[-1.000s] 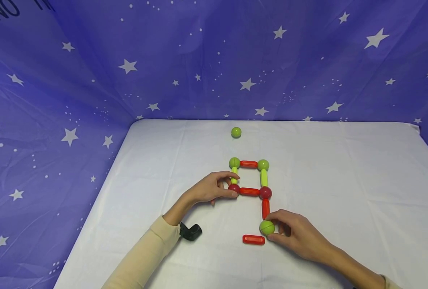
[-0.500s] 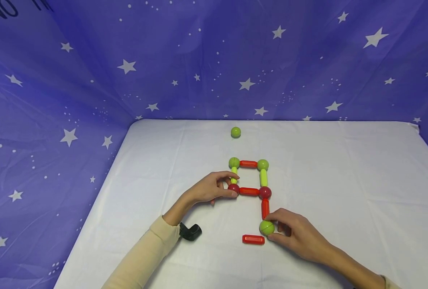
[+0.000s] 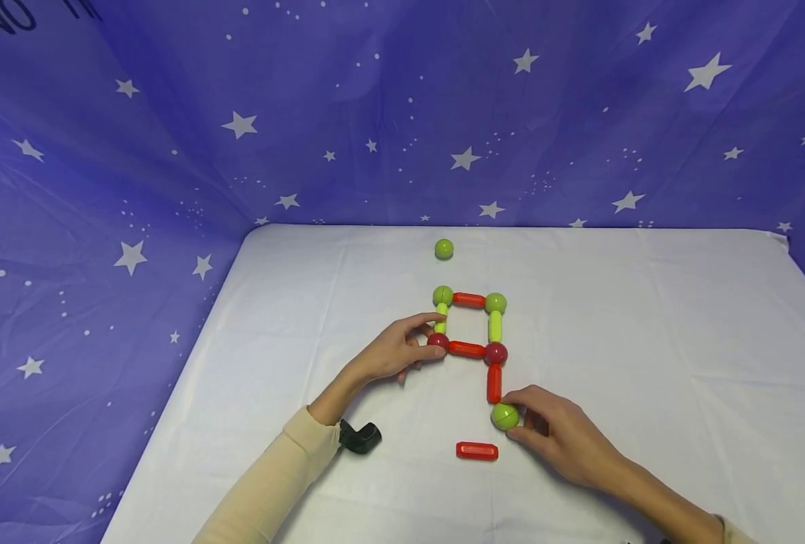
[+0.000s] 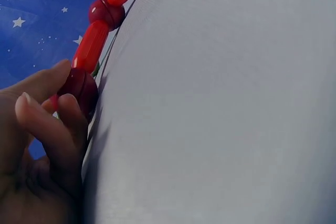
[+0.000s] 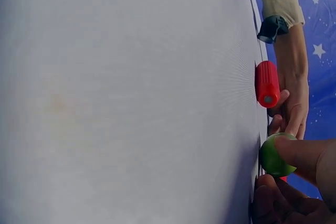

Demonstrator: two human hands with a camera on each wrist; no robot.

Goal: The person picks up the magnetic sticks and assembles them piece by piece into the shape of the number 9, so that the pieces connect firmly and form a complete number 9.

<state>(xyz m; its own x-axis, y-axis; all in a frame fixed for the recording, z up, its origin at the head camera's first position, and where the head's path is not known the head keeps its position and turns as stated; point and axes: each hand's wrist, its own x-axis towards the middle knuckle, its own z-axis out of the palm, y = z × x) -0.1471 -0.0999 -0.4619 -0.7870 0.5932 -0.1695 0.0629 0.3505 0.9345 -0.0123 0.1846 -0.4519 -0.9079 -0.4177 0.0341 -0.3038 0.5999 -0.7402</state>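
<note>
A square of magnetic rods and balls lies on the white-covered table. Two green balls, one of them the far-left ball [image 3: 442, 295], form its far corners, and two red balls its near ones. My left hand [image 3: 392, 351] holds the near-left red ball [image 3: 438, 344], with a finger over the yellow-green rod [image 3: 441, 319] beside it. From the near-right red ball [image 3: 496, 353] a red rod [image 3: 494, 384] runs toward me. At its near end my right hand [image 3: 562, 431] pinches a green ball [image 3: 505, 417] between thumb and fingertips, as the right wrist view also shows.
A loose red rod [image 3: 477, 451] lies nearer to me than the square. Beyond the square sits a single green ball [image 3: 444, 248]. A dark wrist camera [image 3: 360, 437] juts out from my left sleeve. Blue star-patterned cloth [image 3: 402, 113] hangs behind the table.
The square and its red rod have slid slightly away from me, with both hands following. The pinched green ball has moved up and a little right; the loose rod stays put.
</note>
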